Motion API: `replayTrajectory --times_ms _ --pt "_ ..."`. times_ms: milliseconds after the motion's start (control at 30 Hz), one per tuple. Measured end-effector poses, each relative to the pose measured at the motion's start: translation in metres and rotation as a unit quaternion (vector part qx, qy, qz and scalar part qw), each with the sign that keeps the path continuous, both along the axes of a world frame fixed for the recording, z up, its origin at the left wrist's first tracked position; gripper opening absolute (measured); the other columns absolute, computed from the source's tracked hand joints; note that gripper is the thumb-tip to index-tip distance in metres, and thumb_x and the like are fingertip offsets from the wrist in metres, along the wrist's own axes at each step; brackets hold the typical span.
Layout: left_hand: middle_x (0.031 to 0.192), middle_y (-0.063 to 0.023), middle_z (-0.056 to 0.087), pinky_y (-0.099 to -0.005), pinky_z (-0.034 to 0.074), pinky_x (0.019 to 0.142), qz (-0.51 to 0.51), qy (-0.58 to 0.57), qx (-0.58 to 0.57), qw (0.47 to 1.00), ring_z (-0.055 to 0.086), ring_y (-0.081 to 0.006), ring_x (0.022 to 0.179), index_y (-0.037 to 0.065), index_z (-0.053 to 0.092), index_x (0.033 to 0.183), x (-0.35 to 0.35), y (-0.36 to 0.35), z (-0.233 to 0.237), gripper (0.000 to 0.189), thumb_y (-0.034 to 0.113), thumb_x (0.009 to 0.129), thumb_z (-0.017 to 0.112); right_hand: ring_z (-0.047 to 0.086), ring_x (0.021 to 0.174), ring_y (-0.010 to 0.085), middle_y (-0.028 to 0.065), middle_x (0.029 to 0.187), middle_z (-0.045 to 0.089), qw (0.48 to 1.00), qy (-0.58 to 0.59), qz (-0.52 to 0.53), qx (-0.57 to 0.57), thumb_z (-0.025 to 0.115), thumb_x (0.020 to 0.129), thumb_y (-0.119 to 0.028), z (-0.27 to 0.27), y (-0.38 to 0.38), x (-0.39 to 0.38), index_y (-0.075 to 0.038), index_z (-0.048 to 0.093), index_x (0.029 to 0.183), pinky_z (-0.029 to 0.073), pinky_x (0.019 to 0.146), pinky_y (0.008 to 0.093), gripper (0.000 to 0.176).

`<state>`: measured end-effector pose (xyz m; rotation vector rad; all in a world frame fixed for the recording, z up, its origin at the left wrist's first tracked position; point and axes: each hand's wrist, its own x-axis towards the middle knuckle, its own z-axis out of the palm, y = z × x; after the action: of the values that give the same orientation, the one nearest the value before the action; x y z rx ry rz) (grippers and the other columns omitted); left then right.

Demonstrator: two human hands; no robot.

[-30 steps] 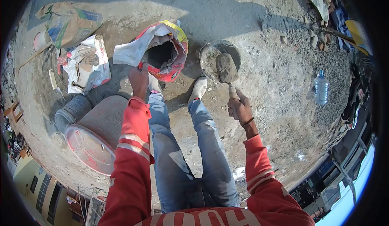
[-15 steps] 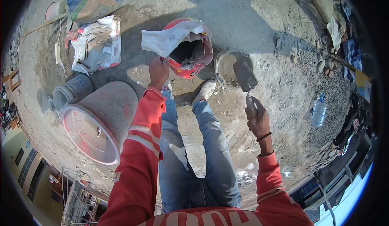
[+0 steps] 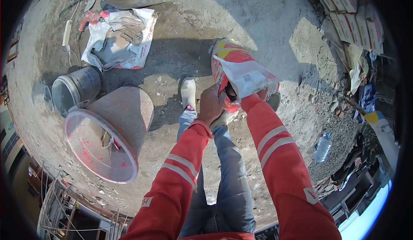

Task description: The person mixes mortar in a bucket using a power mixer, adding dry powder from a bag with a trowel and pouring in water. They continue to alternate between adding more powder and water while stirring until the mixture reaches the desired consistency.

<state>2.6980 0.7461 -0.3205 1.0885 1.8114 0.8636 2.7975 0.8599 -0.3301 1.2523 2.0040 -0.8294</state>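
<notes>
A red and yellow bag [image 3: 246, 74] with a folded-over white flap stands tilted in front of my feet, its dark mouth facing me. My left hand [image 3: 211, 104] is closed on the near left edge of that mouth. On the other side, my right hand [image 3: 262, 95] is at the bag's opening, mostly covered by the white flap and its own sleeve, so I cannot tell what it holds. The trowel is out of sight. A dark grey patch [image 3: 273, 101] shows just right of the right wrist, partly hidden by the sleeve.
To the left, a large tub [image 3: 137, 111] lies on its side by a grey bucket [image 3: 86, 84]. Beyond them is an opened mortar sack [image 3: 144, 46] with a red power tool [image 3: 91, 18]. A water bottle [image 3: 322, 148] lies on gravel at right; stacked sacks [image 3: 344, 7] are farther back.
The bag has tilted and shifted right in view. My left hand has moved right with its edge. My right hand, which held a trowel out at the right, has come to the bag's mouth.
</notes>
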Motion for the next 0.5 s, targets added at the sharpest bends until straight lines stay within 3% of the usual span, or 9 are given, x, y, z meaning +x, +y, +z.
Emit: replayTrajectory --times_ms 367,500 --pt "0.085 -0.0263 0.061 -0.0506 0.049 0.074 -0.003 -0.104 -0.005 0.995 0.062 -0.048 0.084 -0.003 0.057 0.098 -0.013 -0.001 -0.008 0.019 0.013 0.088 0.061 0.065 0.119 0.0387 0.0165 0.133 0.066 0.991 0.074 -0.074 -0.088 0.056 0.099 -0.029 -0.08 -0.043 -0.017 -0.008 0.062 0.132 0.052 0.097 0.0467 0.04" --pt "0.084 -0.0257 0.061 -0.051 0.049 0.073 0.01 -0.149 0.008 0.989 0.062 -0.0471 0.08 -0.003 0.056 0.097 -0.019 0.001 -0.009 0.018 0.012 0.087 0.06 0.065 0.118 0.0384 0.0164 0.133 0.066 0.981 0.101 -0.125 -0.105 0.056 0.099 -0.029 -0.084 -0.057 0.001 -0.008 0.063 0.132 0.052 0.097 0.0465 0.04"
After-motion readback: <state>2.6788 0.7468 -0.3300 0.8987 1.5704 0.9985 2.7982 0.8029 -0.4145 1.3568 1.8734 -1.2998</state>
